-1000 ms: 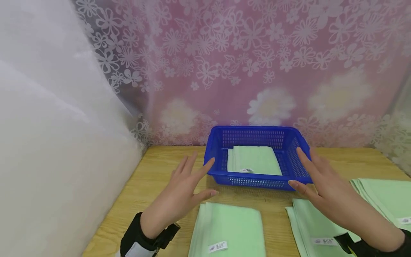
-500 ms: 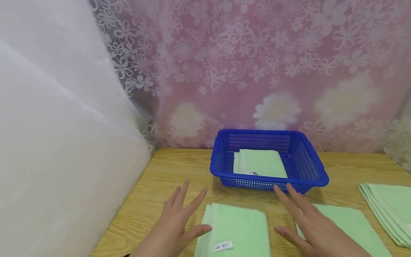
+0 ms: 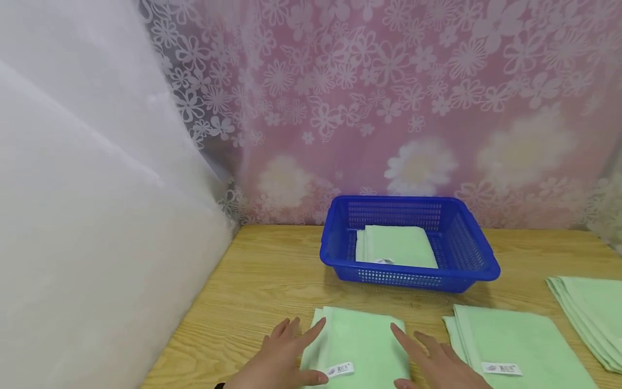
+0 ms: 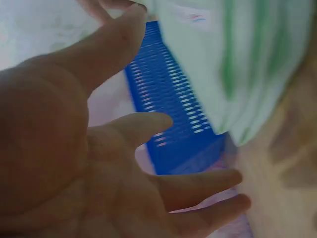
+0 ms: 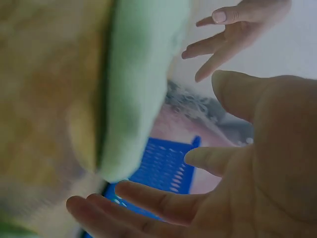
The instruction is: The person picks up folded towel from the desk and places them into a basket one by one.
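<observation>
A folded light-green towel (image 3: 364, 335) with a white label lies on the wooden table between my two hands. My left hand (image 3: 284, 359) is at its left edge, fingers spread, thumb near the label. Over its right edge reaches my right hand (image 3: 432, 362), fingers extended and apart. In the left wrist view the left hand (image 4: 114, 148) has nothing in its grasp, and the towel's layered folds (image 4: 242, 64) show beyond the thumb. The right wrist view shows the right hand (image 5: 213, 183) with straight fingers beside the towel's thick side (image 5: 138, 89).
Behind the towel stands a blue plastic basket (image 3: 408, 274) holding another folded green towel (image 3: 400, 246). To the right lie two more folded towels, a nearer one (image 3: 525, 340) and a farther one (image 3: 593, 313). A floral curtain (image 3: 364, 108) hangs behind the wooden table (image 3: 257, 270).
Both hands have come down and back from beside the basket to the sides of the near towel. The right hand has moved left, off the neighbouring towel. The view has shifted slightly.
</observation>
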`<state>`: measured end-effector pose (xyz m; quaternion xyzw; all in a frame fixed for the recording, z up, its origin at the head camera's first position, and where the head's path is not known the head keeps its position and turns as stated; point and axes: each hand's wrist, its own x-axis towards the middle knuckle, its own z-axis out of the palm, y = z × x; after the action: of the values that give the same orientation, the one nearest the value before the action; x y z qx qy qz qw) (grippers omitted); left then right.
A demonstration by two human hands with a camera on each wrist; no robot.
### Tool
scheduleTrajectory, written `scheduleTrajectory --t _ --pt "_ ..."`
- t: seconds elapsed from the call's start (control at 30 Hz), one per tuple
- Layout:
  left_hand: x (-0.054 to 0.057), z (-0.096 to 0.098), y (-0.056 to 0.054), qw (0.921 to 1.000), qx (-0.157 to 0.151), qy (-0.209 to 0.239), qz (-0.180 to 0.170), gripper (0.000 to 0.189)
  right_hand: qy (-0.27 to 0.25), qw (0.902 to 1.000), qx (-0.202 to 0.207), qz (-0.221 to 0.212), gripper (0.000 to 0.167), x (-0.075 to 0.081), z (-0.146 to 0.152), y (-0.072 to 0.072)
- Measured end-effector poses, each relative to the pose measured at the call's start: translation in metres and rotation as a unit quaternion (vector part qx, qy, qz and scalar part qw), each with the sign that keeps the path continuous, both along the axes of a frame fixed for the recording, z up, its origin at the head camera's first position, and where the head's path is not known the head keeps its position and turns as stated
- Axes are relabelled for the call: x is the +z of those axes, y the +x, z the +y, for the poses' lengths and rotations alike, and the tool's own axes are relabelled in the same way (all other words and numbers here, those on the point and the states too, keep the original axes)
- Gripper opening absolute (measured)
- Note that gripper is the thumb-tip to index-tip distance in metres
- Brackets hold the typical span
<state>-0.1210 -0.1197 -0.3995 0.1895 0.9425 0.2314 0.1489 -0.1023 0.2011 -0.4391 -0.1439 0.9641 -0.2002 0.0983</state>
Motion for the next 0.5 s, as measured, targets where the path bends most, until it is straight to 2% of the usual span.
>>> scheduleTrajectory --t 0.07,0.13,0.2,0.33,0.5 --pt "-0.01 0.001 -0.003 0.9995 -0.004 -0.032 -0.008 0.084 0.025 0.9994 0.006 0.022 0.082 -0.013 -0.006 -0.001" --pt "-0.019 0.003 -0.005 0.9976 -0.013 -0.068 0.009 0.084 0.055 0.9966 0.017 0.058 0.085 -0.022 -0.01 0.001" --pt "-0.026 0.004 -0.005 0.9963 -0.016 -0.081 0.024 0.085 0.086 0.9926 0.027 0.081 0.09 -0.025 -0.012 0.003" --pt "-0.03 0.006 -0.005 0.9953 -0.023 -0.083 0.045 0.085 0.111 0.9856 0.044 0.12 0.099 -0.027 -0.016 0.005" --pt "-0.03 0.007 -0.006 0.9959 -0.048 -0.06 0.048 0.084 0.112 0.983 0.041 0.139 0.097 -0.027 -0.022 0.008"
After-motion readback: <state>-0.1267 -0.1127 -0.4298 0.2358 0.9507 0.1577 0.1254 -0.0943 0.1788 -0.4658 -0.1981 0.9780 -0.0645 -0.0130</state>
